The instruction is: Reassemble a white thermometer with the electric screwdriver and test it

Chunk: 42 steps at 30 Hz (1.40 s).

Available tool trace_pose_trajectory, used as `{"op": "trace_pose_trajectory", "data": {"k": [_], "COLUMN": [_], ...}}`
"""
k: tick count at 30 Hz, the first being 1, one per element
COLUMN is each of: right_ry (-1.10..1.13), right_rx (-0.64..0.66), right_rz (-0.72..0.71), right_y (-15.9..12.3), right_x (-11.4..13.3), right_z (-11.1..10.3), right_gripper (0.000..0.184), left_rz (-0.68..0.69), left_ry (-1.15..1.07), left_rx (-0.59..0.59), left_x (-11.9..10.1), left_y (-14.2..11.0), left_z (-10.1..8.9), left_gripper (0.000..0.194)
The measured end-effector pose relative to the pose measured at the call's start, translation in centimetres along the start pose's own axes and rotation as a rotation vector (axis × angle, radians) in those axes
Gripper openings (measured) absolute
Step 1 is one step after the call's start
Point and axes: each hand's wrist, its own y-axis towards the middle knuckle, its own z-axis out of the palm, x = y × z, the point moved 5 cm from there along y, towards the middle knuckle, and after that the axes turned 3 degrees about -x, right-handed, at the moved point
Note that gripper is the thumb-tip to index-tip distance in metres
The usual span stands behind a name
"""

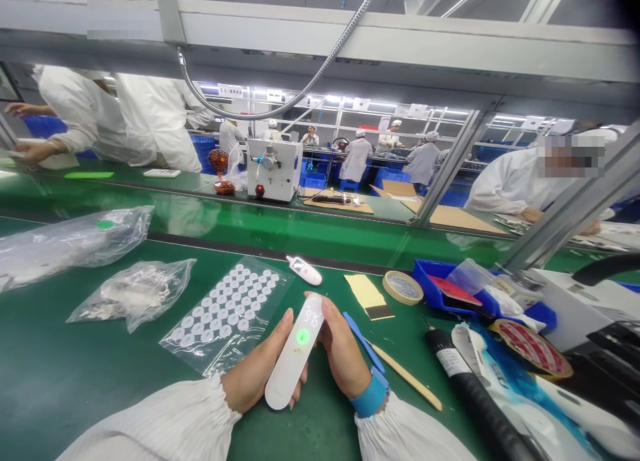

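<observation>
Both my left hand (255, 362) and my right hand (345, 349) grip a white handheld digital thermometer (294, 353) from either side, its lit display showing digits above a green circle. A second white thermometer (304, 270) lies on the green mat (60, 381) beyond my fingertips. Left of my left hand is a clear sheet of white round stickers (225, 307). To the right of my right hand lie a blue strip (363, 341) and a wooden stick (406, 377). A blue strap (370, 393) circles my right wrist.
Plastic bags of small parts (133, 294) lie at left. A tape roll (403, 287), yellow paper (367, 295) and a cluttered blue tray (440, 287) sit ahead. Black-handled tools (475, 394) lie at right. Beyond a metal rail runs a green conveyor (250, 227), with white-clad co-workers (520, 181).
</observation>
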Motion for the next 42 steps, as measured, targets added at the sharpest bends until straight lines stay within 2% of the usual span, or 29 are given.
{"op": "trace_pose_trajectory", "data": {"k": [7,23,26,30,31,32,34,37,39,42], "right_ry": [-0.007,-0.066,-0.133,-0.308,-0.364,-0.421,-0.532,-0.629,-0.667,-0.760], "right_rx": [0.000,0.006,0.048,0.195,0.234,0.256,0.224,0.010,-0.125,-0.180], "right_rz": [-0.024,0.007,-0.017,-0.059,-0.061,-0.062,-0.082,-0.185,-0.245,-0.234], "right_y": [-0.4,-0.1,-0.1,-0.2,-0.3,-0.4,-0.5,-0.5,-0.4,0.1], "right_x": [0.4,0.0,0.7,2.2,2.5,2.8,3.6,5.1,5.6,4.9], "right_z": [0.0,0.0,0.1,0.1,0.1,0.0,-0.5,-2.0,-2.9,-3.4], "right_gripper": [0.048,0.051,0.051,0.042,0.039,0.037,0.034,0.040,0.046,0.043], "left_rz": [0.006,-0.016,-0.058,-0.140,-0.136,-0.102,0.037,0.298,0.390,0.428], "left_ry": [0.048,-0.093,-0.101,0.008,0.042,0.068,0.093,0.090,0.103,0.195], "left_rx": [-0.009,0.057,0.115,0.252,0.241,0.182,-0.035,-0.375,-0.491,-0.550], "left_x": [-0.1,-0.5,-0.6,-1.4,-1.7,-2.2,-3.4,-5.1,-5.6,-5.5], "left_y": [0.0,-0.2,-0.2,-0.5,-0.4,-0.3,0.0,-0.2,-0.3,-0.2], "left_z": [-0.1,0.3,-0.3,-1.4,-1.8,-2.5,-4.2,-6.8,-8.0,-8.6], "left_gripper": [0.073,0.073,0.079,0.080,0.080,0.078,0.072,0.056,0.050,0.046]}}
